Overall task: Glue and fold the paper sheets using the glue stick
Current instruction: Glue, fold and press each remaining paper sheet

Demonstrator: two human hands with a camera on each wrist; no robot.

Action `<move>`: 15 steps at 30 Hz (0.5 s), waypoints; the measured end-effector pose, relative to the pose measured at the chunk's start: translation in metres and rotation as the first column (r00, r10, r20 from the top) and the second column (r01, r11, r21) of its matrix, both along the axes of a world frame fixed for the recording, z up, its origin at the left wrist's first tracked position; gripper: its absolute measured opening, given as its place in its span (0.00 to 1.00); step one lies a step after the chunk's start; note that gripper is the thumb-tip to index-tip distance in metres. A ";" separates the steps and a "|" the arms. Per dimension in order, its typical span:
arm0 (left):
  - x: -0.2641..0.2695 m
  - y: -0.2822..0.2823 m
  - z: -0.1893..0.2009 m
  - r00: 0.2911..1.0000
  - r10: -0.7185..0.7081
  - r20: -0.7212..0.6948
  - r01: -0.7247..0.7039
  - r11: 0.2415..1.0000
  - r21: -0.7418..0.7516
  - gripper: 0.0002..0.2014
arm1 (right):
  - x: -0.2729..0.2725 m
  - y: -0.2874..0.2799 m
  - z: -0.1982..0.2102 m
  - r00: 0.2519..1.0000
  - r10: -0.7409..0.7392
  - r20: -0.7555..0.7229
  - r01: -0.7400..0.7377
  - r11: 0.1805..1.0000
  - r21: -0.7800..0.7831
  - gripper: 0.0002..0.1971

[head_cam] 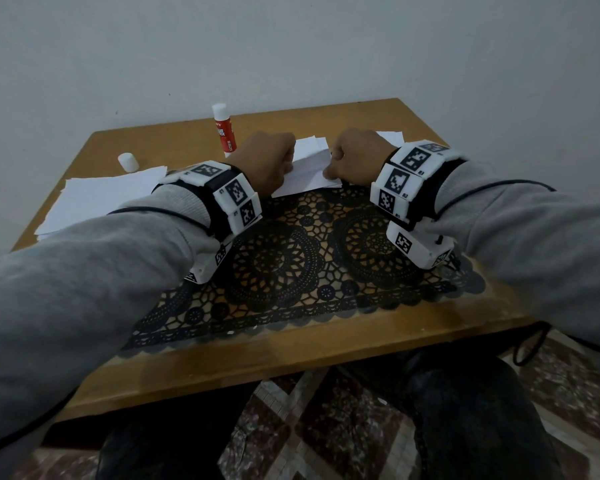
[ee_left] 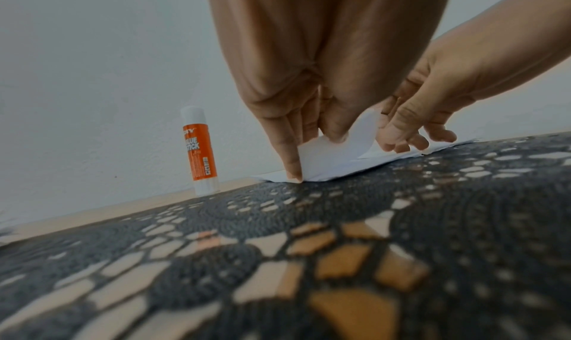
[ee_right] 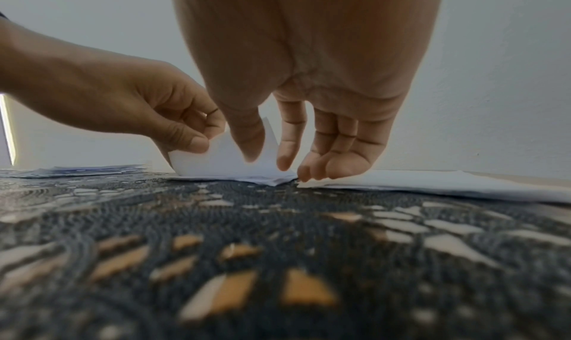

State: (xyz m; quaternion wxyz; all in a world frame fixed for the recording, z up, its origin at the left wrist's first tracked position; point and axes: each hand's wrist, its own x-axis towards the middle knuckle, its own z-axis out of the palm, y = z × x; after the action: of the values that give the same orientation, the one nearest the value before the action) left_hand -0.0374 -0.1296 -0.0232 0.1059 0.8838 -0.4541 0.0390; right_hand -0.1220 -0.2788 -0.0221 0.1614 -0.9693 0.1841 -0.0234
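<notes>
A white paper sheet (head_cam: 309, 169) lies at the far edge of the black lace mat, with one flap raised between my hands. My left hand (head_cam: 281, 168) pinches the flap's left end (ee_left: 321, 159), and one left fingertip (ee_left: 293, 172) presses the sheet's edge down. My right hand (ee_right: 268, 161) pinches the flap's right end (ee_right: 222, 159) between thumb and forefinger. Its other fingers (ee_right: 327, 169) rest on the paper. The red-and-white glue stick (head_cam: 224, 131) stands upright behind my left hand, untouched. Its white cap (head_cam: 128, 162) lies apart at the left.
A stack of white sheets (head_cam: 97, 195) lies at the table's left. More paper (head_cam: 390, 136) lies behind my right hand. The black lace mat (head_cam: 291, 258) covers the near middle of the wooden table (head_cam: 378, 114). A pale wall stands close behind the far edge.
</notes>
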 end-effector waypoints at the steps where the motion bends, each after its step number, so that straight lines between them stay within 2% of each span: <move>1: 0.000 0.001 0.001 1.000 0.004 -0.004 -0.004 1.000 -0.021 0.02 | 0.000 0.000 0.000 1.000 0.008 -0.001 -0.008 1.000 -0.008 0.14; 6: 0.000 0.003 0.004 1.000 -0.021 0.023 0.023 0.996 -0.088 0.08 | -0.002 -0.002 -0.001 0.998 0.069 0.010 -0.069 0.998 -0.015 0.08; 12: 0.000 0.006 0.007 0.999 -0.010 0.044 0.015 0.993 -0.116 0.15 | -0.002 -0.002 -0.001 0.992 0.124 0.000 -0.124 0.991 -0.054 0.14; 15: -0.002 0.007 0.010 0.998 0.001 0.057 0.008 0.987 -0.159 0.15 | -0.001 -0.003 -0.002 0.992 0.127 -0.002 -0.127 0.989 -0.071 0.15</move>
State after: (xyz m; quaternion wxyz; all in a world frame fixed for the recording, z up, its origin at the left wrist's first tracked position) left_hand -0.0393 -0.1224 -0.0129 0.1631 0.8704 -0.4537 0.0999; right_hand -0.1233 -0.2821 -0.0244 0.1281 -0.9842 0.1206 -0.0209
